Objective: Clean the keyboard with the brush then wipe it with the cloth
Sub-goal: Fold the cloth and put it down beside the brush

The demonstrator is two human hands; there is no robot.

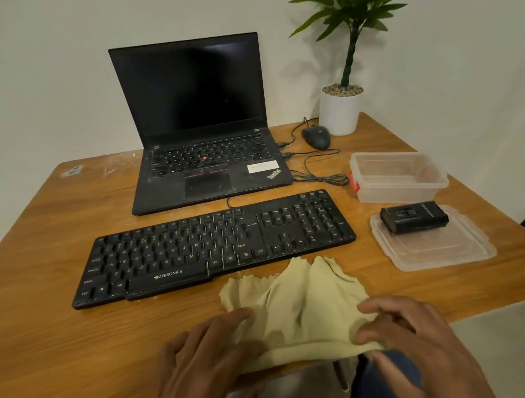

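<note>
Head view is showing both hands, left hand [203,352] and right hand [419,334], pinching the yellow cloth [297,308] at the surface's near edge, just before the Zebronics keyboard [209,249]; wiping likely begins next, needing the cloth lifted onto the keys.

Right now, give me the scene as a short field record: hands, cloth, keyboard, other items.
left hand: holds the cloth's left side
right hand: fingers pinch the cloth's right edge
cloth: yellowish, crumpled, at the table's near edge in front of the keyboard
keyboard: black, lying flat, untouched by either hand
behind keyboard: open laptop, screen dark
right side: clear container, lid with black case on it
</note>
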